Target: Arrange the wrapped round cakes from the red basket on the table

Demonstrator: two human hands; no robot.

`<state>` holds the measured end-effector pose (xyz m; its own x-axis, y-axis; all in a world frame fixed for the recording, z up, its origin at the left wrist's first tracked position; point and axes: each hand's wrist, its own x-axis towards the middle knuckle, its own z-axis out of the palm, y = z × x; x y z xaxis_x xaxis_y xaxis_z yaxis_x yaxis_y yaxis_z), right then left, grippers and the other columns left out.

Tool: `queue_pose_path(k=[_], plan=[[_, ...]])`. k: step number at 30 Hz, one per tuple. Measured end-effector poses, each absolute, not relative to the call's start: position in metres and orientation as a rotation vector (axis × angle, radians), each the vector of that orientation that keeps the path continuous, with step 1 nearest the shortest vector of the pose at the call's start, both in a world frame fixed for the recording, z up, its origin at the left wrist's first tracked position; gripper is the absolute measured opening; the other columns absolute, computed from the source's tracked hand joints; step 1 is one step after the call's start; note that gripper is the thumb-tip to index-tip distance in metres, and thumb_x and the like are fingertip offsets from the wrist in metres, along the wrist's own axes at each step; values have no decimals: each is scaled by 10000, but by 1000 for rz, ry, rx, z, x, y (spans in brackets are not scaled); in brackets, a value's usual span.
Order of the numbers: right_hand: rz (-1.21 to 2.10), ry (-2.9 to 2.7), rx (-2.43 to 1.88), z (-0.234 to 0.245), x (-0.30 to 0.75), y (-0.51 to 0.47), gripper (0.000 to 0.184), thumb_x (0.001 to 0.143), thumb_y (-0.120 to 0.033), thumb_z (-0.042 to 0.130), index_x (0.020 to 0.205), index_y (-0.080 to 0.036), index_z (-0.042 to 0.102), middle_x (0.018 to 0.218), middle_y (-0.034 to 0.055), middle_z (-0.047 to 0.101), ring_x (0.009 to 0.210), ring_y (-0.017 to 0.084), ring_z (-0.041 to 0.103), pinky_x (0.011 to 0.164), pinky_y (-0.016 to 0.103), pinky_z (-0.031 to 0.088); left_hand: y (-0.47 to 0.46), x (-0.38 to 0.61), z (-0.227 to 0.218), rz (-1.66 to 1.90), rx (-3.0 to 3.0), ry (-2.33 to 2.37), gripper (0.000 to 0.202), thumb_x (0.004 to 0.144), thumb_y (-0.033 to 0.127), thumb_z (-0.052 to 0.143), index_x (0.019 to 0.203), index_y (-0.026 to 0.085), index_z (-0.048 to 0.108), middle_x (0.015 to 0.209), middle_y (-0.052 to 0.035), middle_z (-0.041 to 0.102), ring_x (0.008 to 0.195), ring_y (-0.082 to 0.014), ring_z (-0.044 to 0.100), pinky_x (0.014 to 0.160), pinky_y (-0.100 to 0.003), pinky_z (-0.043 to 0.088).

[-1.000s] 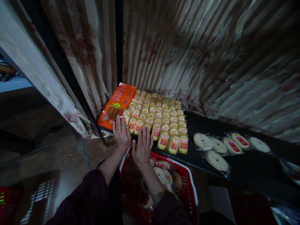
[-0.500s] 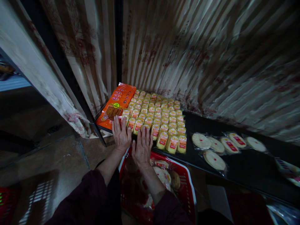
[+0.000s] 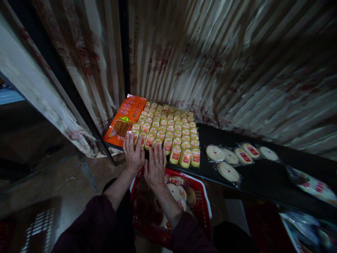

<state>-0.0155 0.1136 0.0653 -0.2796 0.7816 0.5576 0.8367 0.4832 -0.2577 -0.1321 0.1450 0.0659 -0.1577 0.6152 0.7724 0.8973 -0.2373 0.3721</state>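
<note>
Both my hands lie flat, fingers stretched out, against the near edge of a block of small yellow snack packs (image 3: 168,130) laid in neat rows on a black shelf (image 3: 252,175). My left hand (image 3: 133,154) rests on the front left packs, beside a flat orange packet (image 3: 123,121). Touching it on the right, my right hand (image 3: 155,166) presses on the front row. Neither hand grips anything. Below my wrists stands a red plastic basket (image 3: 204,207) holding wrapped round cakes.
Several round flat cakes in clear wrappers (image 3: 231,158) lie further right on the shelf. More packets (image 3: 313,186) sit at the far right. A striped curtain (image 3: 210,59) hangs behind the shelf. A tiled floor (image 3: 52,179) lies to the left.
My hands stay flat against the front row of packs. The view has shifted a little, so the shelf and the goods sit further left in the picture.
</note>
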Motion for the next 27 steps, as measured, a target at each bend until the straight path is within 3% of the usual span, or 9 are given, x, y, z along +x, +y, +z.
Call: queue_pose_path(k=[11,16,19,23,27], plan=[[43,-2195,-1420,32,22,37,634,860,-240,442,1449,-73,279,1480,171,363,1441,284,124,1130,533,232,71,-89,55,-1380,-2394,-1342,437,878,116,386,1291,196,503,1335,-131,547,1391,-231,316,1061,-441,404],[102,-2185,-1520,23,46,21,581,845,-238,469,1396,-72,393,1436,173,433,1423,283,191,1145,542,203,44,-68,37,-1294,-2693,-1273,450,866,93,369,1286,154,518,1250,-130,612,1289,-211,464,1037,-419,449],[167,-2182,-1618,16,67,11,594,819,-198,472,1380,-17,404,1440,199,422,1424,278,201,1152,513,210,34,-55,23,-1077,-2882,-1420,493,840,66,351,1299,148,514,1291,-129,585,1256,-206,496,1051,-430,439],[282,-2198,-1738,-5,100,-6,604,779,-120,439,1375,-20,421,1460,193,396,1409,279,259,1137,495,263,20,-42,4,-629,-3073,-1627,577,770,44,406,1334,138,483,1394,-134,496,1334,-239,405,1104,-451,371],[455,-2217,-1912,-26,121,-22,515,811,-132,424,1308,-37,521,1388,212,484,1347,304,381,1099,451,338,7,-43,-4,-213,-3097,-1773,518,777,76,440,1287,92,528,1399,-166,485,1352,-275,376,1125,-456,319]])
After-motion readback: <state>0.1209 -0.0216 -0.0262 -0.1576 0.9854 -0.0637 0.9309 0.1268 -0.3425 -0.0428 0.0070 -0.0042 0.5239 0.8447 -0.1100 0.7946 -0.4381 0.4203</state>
